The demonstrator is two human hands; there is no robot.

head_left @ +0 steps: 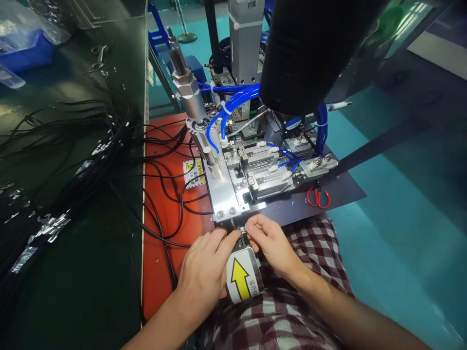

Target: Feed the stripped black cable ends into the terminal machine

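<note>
Plainly, I see the metal machine (222,194), its yellow-arrow unit (241,278) nearest me, between my left hand (204,270) and right hand (273,242). My right fingers pinch together; whether my left fingers clamp anything, I can't tell.

Left hand (205,260) and right hand (269,239) nearly meet at machine (224,197) near edge, just beyond yellow arrow (240,279). Black cables (122,121) left, red scissors (319,199) right.

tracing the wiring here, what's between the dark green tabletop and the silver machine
The head view shows a red surface between them, crossed by black cables, with a yellow-and-white warning label on it.
</note>
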